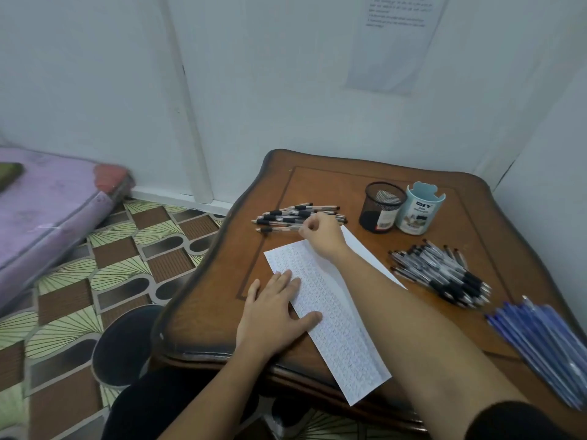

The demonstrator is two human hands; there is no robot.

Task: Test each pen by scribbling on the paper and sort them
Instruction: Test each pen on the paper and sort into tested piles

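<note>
Bare wood along the far left rim of the bench (317, 182) and at its near left corner. Hemmed in at far left by a heap of black pens (286, 215), at the back by a mesh cup (381, 208) touching a white cup (419, 214), at right by a second pen heap (441, 271) and blue pens (546, 338). Crossed mid-bench by the right forearm (397, 300) above the paper (336, 312), with the left hand (273, 315) flat on the paper's left edge.

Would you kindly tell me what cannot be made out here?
Head view.
Whether the right hand grips a pen from the far pile: its curled fingers hide it.
Scribbles on the paper: too small to read.
The blue pens: cut off by the right edge.
The wall notice: blurred.
</note>
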